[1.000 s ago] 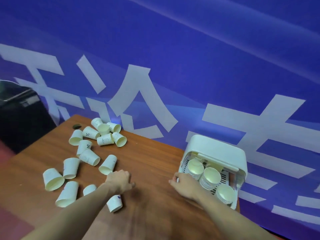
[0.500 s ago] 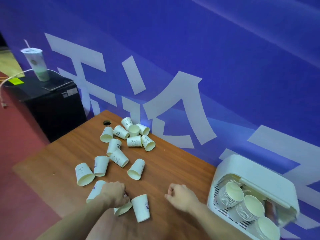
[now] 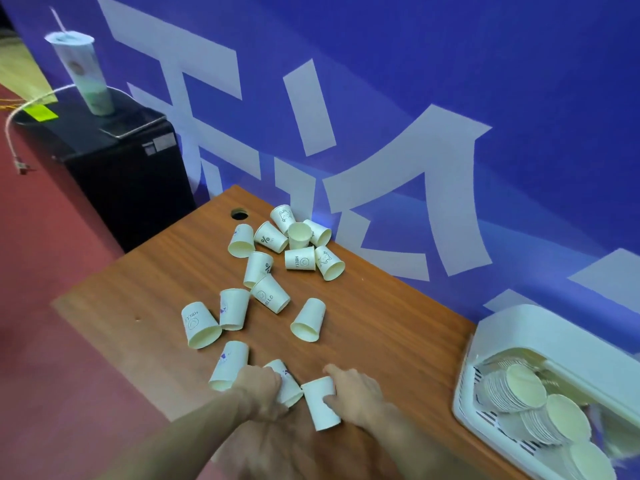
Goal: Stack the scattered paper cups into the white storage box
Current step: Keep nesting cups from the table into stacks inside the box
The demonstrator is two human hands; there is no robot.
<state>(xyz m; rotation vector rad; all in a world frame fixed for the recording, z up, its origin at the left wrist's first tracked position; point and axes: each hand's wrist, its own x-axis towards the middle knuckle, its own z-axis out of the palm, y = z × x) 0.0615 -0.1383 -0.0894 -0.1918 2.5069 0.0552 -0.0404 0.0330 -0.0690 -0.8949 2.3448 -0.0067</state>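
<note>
Paper cups [image 3: 277, 275] lie scattered on their sides across the wooden counter [image 3: 381, 327]. Our left hand [image 3: 258, 389] curls over one cup [image 3: 289, 384] at 6 o'clock; our right hand [image 3: 353, 393], thumb and fingers around it, grips another cup [image 3: 320, 405] just beside. At 4 o'clock, the white box [image 3: 540, 337] holds nested stacks [image 3: 519, 389], mouths toward us. At 10 o'clock, a black cabinet [image 3: 128, 174] carries a drink [image 3: 83, 71].

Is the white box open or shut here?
Open. The white box lies with its opening facing the camera, and stacks of cups show inside against its slotted wall.
</note>
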